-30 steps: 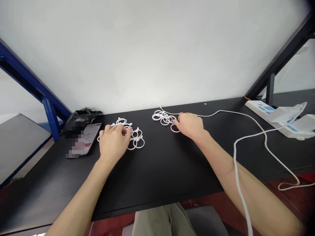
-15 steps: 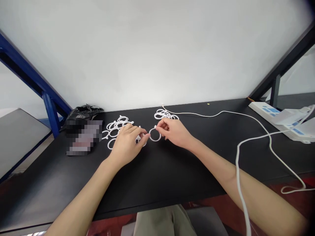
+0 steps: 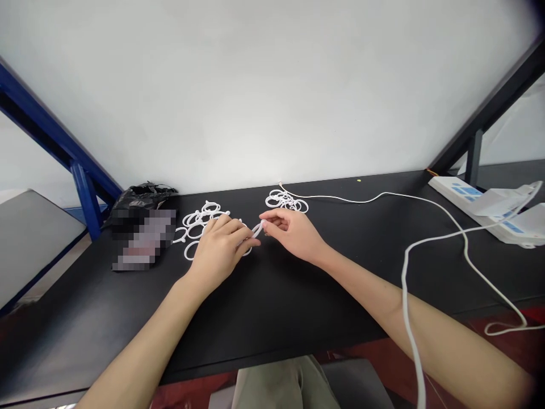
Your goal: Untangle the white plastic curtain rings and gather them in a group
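A thin white ring (image 3: 258, 229) with a small knob is held between my two hands above the black table (image 3: 272, 307). My left hand (image 3: 221, 243) pinches its left side between thumb and fingers. At the knob end, the thumb and forefinger of my right hand (image 3: 293, 232) are closed on it. The ring is tilted, so it looks narrow, and my left fingers hide part of it. Several more white rings (image 3: 195, 230) lie in a loose group behind and beside my left hand. Beyond my right hand is a smaller heap of white rings (image 3: 286, 200).
A crumpled black plastic bag (image 3: 142, 196) lies at the left, with a blurred-out packet (image 3: 145, 238) before it. A white cable (image 3: 406, 284) loops across the right side, over my right forearm. White-and-blue boxes (image 3: 472, 199) sit far right. A white wall (image 3: 272, 91) stands behind.
The ring has turned from facing me as a full circle to a narrow, tilted view. My right hand has moved slightly left, nearer my left hand.
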Demonstrator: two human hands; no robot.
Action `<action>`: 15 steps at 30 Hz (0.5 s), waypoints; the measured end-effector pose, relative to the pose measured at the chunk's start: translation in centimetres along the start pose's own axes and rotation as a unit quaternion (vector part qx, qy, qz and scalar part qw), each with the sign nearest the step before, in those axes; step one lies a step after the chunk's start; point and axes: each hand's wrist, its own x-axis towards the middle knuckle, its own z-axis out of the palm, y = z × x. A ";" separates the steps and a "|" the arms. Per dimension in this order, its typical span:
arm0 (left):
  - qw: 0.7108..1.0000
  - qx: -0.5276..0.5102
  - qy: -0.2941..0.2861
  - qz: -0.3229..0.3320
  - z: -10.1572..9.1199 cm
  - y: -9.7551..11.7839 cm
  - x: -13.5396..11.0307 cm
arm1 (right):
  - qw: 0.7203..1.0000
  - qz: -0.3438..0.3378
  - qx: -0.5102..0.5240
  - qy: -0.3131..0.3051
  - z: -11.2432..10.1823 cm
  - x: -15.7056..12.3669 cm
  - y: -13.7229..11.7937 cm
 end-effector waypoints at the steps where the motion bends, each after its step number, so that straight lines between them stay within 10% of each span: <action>1: 1.000 0.016 0.006 0.010 0.0 0.0 0.0 | 1.000 0.004 0.000 -0.003 0.0 0.0 0.1; 15: 0.995 0.078 0.037 0.055 0.0 0.3 0.2 | 1.000 -0.025 -0.006 0.000 0.7 0.1 1.3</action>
